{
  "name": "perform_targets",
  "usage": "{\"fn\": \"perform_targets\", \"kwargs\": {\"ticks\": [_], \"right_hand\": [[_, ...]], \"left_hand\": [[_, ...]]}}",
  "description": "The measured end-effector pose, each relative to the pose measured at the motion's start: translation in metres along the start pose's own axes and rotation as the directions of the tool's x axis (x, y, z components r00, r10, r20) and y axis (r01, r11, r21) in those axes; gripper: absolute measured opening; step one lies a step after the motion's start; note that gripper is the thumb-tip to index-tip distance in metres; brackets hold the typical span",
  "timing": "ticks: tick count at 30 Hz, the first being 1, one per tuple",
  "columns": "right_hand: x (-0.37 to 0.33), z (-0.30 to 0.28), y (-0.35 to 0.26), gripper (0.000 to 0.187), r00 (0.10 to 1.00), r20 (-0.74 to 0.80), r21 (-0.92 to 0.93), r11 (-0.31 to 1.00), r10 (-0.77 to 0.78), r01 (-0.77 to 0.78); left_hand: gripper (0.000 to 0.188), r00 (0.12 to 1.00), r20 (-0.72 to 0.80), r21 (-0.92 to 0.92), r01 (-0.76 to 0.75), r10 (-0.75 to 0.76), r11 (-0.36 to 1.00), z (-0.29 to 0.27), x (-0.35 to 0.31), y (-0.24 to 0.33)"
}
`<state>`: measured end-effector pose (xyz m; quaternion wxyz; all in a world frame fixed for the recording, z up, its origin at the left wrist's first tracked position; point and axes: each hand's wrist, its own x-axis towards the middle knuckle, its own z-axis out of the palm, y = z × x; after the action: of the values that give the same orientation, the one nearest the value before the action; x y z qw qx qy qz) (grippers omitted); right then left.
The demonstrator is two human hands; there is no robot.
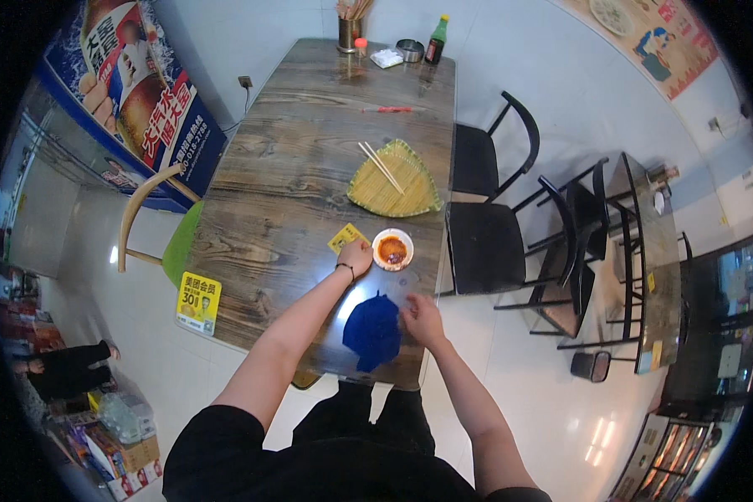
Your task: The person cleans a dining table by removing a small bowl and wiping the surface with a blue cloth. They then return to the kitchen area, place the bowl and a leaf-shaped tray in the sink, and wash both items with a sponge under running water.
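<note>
A small white bowl (407, 238) with red-brown sauce stands on the wooden table. Just left of it is my left hand (356, 258), its fingers curled under. Whether they touch the bowl or hold something is hidden. A small yellow card (344, 235) lies partly behind that hand. Close to the table's near edge, a crumpled blue cloth (371, 333) is spread flat. At the cloth's right edge, my right hand (424, 320) has its fingers loosely apart, with no grip on the cloth visible. Farther away, a pair of chopsticks (381, 168) rests across a woven leaf-shaped basket (418, 186).
On the table's (268, 167) far end stand a chopstick holder (349, 35), a green-capped dark bottle (436, 42) and a metal ashtray (410, 52). A red packet (393, 110) lies nearer. Black chairs (487, 249) flank the right side; a green chair (181, 243) stands left.
</note>
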<state>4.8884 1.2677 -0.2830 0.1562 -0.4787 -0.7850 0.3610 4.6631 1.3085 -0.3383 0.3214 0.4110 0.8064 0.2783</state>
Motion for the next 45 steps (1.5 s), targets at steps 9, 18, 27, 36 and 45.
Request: {"fn": "perform_targets", "kwargs": {"ticks": [9,18,27,36,45], "right_hand": [[0.216,-0.059,-0.017,0.023,0.988,-0.072,-0.259,0.959,-0.136,0.113],[0.344,0.003,-0.053,0.038,0.980,0.188,-0.435,0.890,-0.057,0.136],[0.383,0.012,-0.034,0.023,0.962,0.240,-0.215,0.959,-0.133,0.186],[0.505,-0.065,-0.034,0.029,0.976,0.207,-0.426,0.893,-0.063,0.148],[0.560,-0.049,-0.042,0.033,0.938,0.343,-0.674,0.684,-0.046,0.279]], "left_hand": [[0.017,0.998,-0.042,-0.094,-0.041,0.037,0.995,-0.001,-0.006,-0.002],[0.012,0.994,-0.097,-0.209,0.024,-0.045,0.978,-0.003,-0.019,-0.002],[0.010,0.978,-0.154,-0.309,0.089,-0.143,0.947,-0.046,0.004,0.032],[0.013,0.951,-0.272,-0.045,0.141,-0.148,0.989,-0.032,0.085,0.071],[0.021,0.971,-0.227,0.170,0.117,-0.077,0.978,-0.024,0.114,0.079]]}}
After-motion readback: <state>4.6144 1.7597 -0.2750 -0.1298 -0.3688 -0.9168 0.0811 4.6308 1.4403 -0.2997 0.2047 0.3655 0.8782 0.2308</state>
